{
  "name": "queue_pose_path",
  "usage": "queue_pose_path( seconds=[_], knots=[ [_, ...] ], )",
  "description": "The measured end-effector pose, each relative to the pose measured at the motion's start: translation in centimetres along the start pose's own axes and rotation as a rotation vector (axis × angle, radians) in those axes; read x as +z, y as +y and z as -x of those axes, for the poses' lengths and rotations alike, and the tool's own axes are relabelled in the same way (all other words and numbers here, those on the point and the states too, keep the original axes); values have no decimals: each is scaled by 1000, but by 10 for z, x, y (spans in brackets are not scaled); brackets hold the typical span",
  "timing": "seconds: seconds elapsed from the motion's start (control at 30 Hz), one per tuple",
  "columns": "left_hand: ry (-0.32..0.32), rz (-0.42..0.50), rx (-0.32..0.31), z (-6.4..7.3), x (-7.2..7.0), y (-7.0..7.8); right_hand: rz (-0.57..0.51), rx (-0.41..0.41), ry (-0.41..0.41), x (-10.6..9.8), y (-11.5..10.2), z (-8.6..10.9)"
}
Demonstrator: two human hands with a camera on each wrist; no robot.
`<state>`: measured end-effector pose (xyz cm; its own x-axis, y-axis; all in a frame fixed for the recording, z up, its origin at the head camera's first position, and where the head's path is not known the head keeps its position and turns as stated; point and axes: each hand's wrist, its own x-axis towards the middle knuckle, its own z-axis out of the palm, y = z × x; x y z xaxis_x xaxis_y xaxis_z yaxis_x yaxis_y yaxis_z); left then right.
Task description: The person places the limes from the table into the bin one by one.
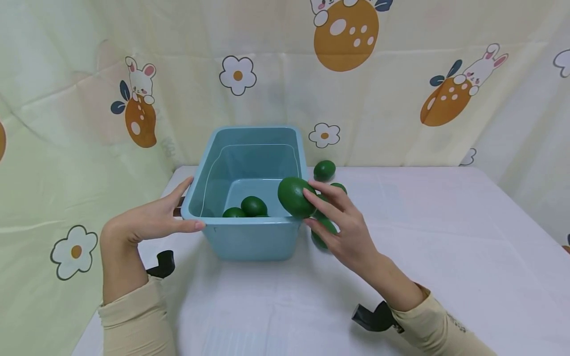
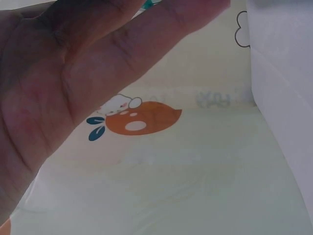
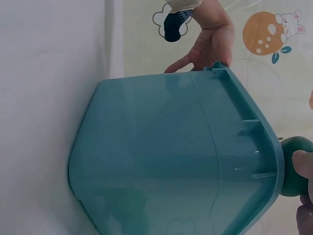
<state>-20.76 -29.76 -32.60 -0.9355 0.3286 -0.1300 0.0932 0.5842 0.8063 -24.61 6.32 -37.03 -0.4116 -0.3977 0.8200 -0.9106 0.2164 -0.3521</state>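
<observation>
A blue plastic bin [image 1: 254,240] stands on the white-covered table. My left hand [image 1: 153,217] rests at its near left corner, fingers straight along the left side and thumb against the front rim; fingers and palm also show in the left wrist view. My right hand [image 1: 340,225] holds a dark green, smooth oval fruit [image 1: 294,197] between thumb and fingertips, over the bin's near right corner. In the right wrist view this green fruit [image 3: 293,166] shows just past the rim. Inside the bin lie a few more green fruits [image 1: 254,206], partly hidden by the front wall.
Several more green fruits lie on the table right of the bin: one farther back [image 1: 324,170], another [image 1: 321,237] partly behind my right hand. A printed curtain [image 1: 276,99] hangs behind the table [image 1: 423,247].
</observation>
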Motion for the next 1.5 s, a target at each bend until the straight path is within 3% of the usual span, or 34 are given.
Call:
queue_pose_path(
  seconds=[0.43, 0.8, 0.97, 1.1, 1.23, 1.37, 1.5],
  knots=[
    [-1, -10, 5, -2, 0, 0, 80, 11, -59, -1, 1, 0],
    [-5, -2, -12, -2, -1, 1, 151, 51, -8, -8, 10, -2],
    [-6, 9, -12, -1, 0, 2, 204, 139, 33, -12, 21, -3],
    [-4, 13, -11, -1, 0, 2, 254, 260, 24, -16, 30, -2],
    [-3, 11, -15, -1, 0, 2, 277, 440, -83, -20, 36, -1],
    [-3, 2, -22, -1, 0, 2, 302, 642, -281, -22, 37, -1],
    [-2, 1, -21, 0, 0, 2, 344, 736, -462, -22, 38, 0]
  ],
)
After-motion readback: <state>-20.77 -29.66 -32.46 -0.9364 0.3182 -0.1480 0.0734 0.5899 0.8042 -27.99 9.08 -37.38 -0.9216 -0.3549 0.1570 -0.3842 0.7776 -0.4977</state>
